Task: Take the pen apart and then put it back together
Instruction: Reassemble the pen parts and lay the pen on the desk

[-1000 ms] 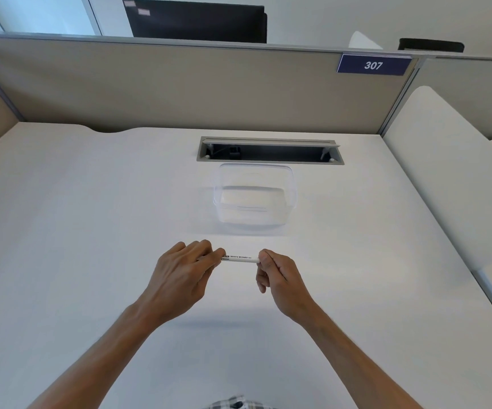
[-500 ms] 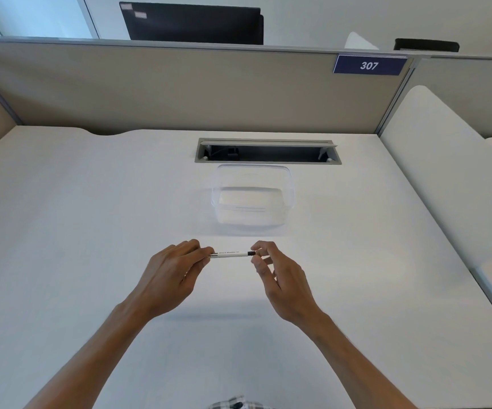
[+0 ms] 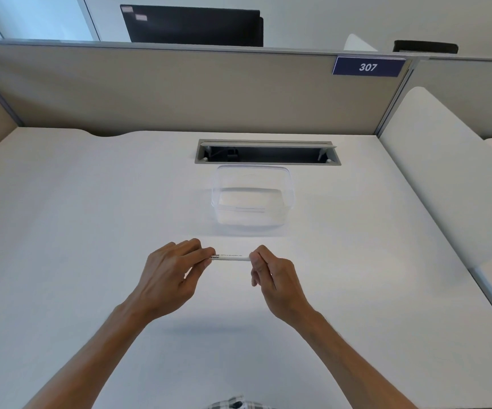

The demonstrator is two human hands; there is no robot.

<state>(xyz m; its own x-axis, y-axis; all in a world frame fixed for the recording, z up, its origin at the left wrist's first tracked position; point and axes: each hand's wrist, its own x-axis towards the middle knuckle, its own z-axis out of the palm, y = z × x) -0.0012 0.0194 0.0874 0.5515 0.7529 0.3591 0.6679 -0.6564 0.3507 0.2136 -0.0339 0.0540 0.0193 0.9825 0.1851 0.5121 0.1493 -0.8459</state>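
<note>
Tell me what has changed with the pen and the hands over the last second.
Half a second ago the right hand had loosened, its fingers opened at the pen end, where a dark tip showed. Now it pinches that end again and the tip is hidden. The left hand has kept its grip on the other end throughout, the pen level above the desk. The clear container has not moved.

Bright, even overhead light washes out the white desk (image 3: 61, 231). Soft shadows lie nearer than the grip. Wide-angle edges bow.
</note>
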